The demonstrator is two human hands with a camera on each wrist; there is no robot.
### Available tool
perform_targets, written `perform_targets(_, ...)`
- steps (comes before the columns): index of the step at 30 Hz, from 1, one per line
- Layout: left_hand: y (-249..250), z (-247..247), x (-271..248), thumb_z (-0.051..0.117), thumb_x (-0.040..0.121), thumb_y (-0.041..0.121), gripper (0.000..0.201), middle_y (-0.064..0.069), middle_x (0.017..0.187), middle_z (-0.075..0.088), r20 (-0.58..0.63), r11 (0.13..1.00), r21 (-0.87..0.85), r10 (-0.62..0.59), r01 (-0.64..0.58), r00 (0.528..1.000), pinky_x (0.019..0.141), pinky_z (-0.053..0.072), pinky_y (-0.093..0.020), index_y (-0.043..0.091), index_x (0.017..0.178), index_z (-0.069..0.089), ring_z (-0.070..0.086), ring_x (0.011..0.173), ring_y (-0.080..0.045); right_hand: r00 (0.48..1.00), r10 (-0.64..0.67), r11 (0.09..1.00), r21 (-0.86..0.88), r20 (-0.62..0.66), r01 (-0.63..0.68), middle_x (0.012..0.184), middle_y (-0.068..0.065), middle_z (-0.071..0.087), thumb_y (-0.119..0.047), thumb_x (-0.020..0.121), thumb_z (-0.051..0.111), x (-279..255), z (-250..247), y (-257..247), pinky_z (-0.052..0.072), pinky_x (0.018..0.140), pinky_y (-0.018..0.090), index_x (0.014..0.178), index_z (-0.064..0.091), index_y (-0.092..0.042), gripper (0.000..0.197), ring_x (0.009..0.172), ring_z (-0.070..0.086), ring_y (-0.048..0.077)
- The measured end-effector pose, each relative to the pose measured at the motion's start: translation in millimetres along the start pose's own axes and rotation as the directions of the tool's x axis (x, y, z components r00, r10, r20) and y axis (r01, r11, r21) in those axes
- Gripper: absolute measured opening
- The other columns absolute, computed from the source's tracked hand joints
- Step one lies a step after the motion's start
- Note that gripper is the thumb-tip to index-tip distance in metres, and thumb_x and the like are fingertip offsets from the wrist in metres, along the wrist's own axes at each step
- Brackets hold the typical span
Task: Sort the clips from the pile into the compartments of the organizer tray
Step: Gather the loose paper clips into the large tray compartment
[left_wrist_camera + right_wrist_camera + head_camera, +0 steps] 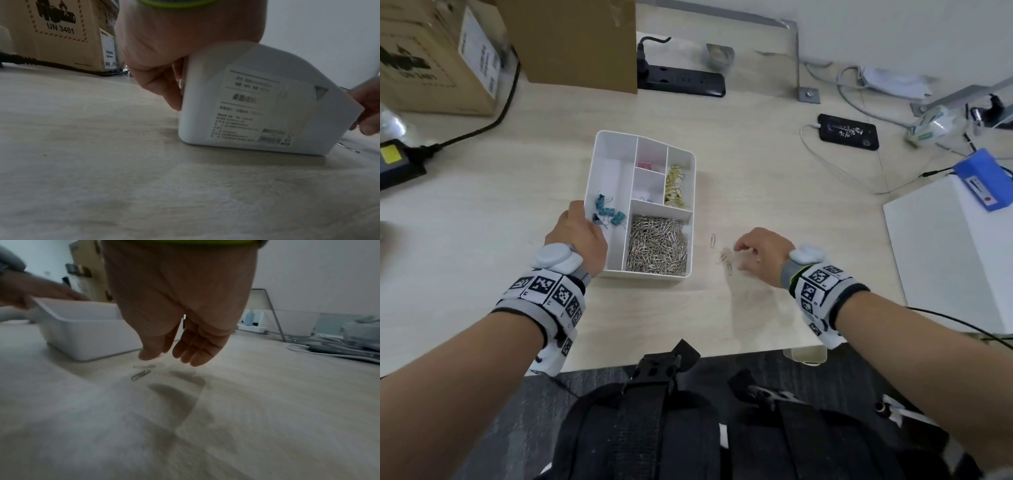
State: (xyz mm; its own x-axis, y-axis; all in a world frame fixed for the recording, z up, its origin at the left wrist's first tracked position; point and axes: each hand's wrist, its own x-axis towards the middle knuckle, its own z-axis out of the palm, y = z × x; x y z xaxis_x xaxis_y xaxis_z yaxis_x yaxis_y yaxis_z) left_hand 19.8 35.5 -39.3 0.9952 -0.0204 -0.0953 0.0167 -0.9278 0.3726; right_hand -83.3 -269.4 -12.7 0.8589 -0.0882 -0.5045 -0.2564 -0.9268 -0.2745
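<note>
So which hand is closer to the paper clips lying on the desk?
Right. The right hand hovers just beside the loose paper clips; the left hand grips the organizer tray on its far side.

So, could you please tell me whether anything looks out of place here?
Only three paper clips lie loose on the desk, right of the tray, under the right hand. The left hand holds the tray's left side.

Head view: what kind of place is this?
Likely an office or lab desk: a black power strip, a brown cardboard shipping box and a charging black phone surround the white plastic organizer tray.
</note>
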Motion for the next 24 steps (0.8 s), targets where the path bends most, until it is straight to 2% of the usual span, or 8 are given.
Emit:
perform_targets(4, -5, 0, 0, 0.042, 0.093, 0.012, 0.018, -0.023, 0.089, 0.057, -0.018, 1.000, 0.001, -0.002, 0.002, 1.000, 0.062, 0.036, -0.037, 0.001, 0.106, 0.046, 0.057, 0.073, -0.041, 0.995, -0.067, 0.995, -0.066, 0.078, 0.072, 0.123, 0.001, 0.053, -0.027, 0.085, 0.068, 0, 6, -3, 0.045, 0.092, 0.039, 0.123, 0.057, -0.024, 0.040, 0.111, 0.052, 0.021)
perform_targets(10, -3, 3, 1, 0.041, 0.093, 0.013, 0.016, -0.022, 0.087, 0.056, -0.029, 1.000, -0.019, 0.003, -0.004, 1.000, 0.060, 0.035, -0.037, 0.002, 0.104, 0.046, 0.051, 0.067, -0.036, 0.982, -0.115, 0.989, -0.081, 0.149, 0.128, 0.121, -0.001, 0.049, -0.026, 0.084, 0.067, 19, 11, -4, 0.045, 0.090, 0.039, 0.125, 0.054, -0.028, 0.043, 0.108, 0.050, 0.020)
perform_targets(14, -3, 2, 0, 0.041, 0.093, 0.013, 0.018, -0.022, 0.088, 0.056, -0.028, 1.000, -0.020, 0.003, -0.004, 1.000, 0.060, 0.035, -0.038, 0.002, 0.106, 0.046, 0.052, 0.068, -0.037, 0.978, -0.153, 0.981, -0.102, 0.139, 0.168, 0.115, -0.001, 0.050, -0.024, 0.086, 0.066, 29, 17, -2, 0.037, 0.078, 0.029, 0.117, 0.058, -0.027, 0.033, 0.103, 0.051, 0.020)
perform_targets(17, -3, 4, 1, 0.042, 0.092, 0.011, 0.017, -0.024, 0.086, 0.056, -0.050, 1.000, -0.024, 0.004, -0.005, 0.999, 0.059, 0.034, -0.038, 0.001, 0.105, 0.047, 0.051, 0.065, -0.037, 0.973, -0.190, 0.971, -0.121, 0.131, 0.206, 0.110, -0.001, 0.051, -0.027, 0.086, 0.066, 34, 21, 1, 0.033, 0.074, 0.026, 0.102, 0.065, -0.023, 0.017, 0.101, 0.052, 0.020)
perform_targets(19, -3, 5, 1, 0.042, 0.091, 0.011, 0.017, -0.023, 0.085, 0.056, -0.059, 0.999, -0.032, 0.002, -0.004, 0.998, 0.059, 0.034, -0.037, 0.001, 0.104, 0.047, 0.045, 0.062, -0.032, 0.968, -0.220, 0.963, -0.133, 0.122, 0.236, 0.108, 0.000, 0.050, -0.027, 0.087, 0.065, 35, 24, 4, 0.035, 0.073, 0.026, 0.094, 0.066, -0.020, 0.010, 0.098, 0.051, 0.020)
perform_targets(22, -4, 5, 1, 0.042, 0.091, 0.011, 0.017, -0.023, 0.084, 0.055, -0.058, 0.999, -0.034, 0.005, -0.007, 0.998, 0.059, 0.034, -0.037, 0.001, 0.104, 0.047, 0.049, 0.063, -0.036, 0.965, -0.249, 0.958, -0.125, 0.078, 0.257, 0.106, -0.001, 0.049, -0.022, 0.090, 0.062, 32, 33, 9, 0.043, 0.074, 0.033, 0.091, 0.062, -0.018, 0.005, 0.093, 0.047, 0.018)
perform_targets(24, -4, 3, 0, 0.041, 0.092, 0.010, 0.016, -0.022, 0.083, 0.054, -0.047, 0.999, -0.041, 0.005, -0.006, 0.999, 0.059, 0.034, -0.038, 0.001, 0.104, 0.047, 0.049, 0.064, -0.036, 0.966, -0.245, 0.955, -0.148, 0.086, 0.256, 0.104, -0.001, 0.048, -0.020, 0.092, 0.057, 31, 38, 11, 0.040, 0.072, 0.032, 0.092, 0.058, -0.016, 0.004, 0.089, 0.041, 0.014)
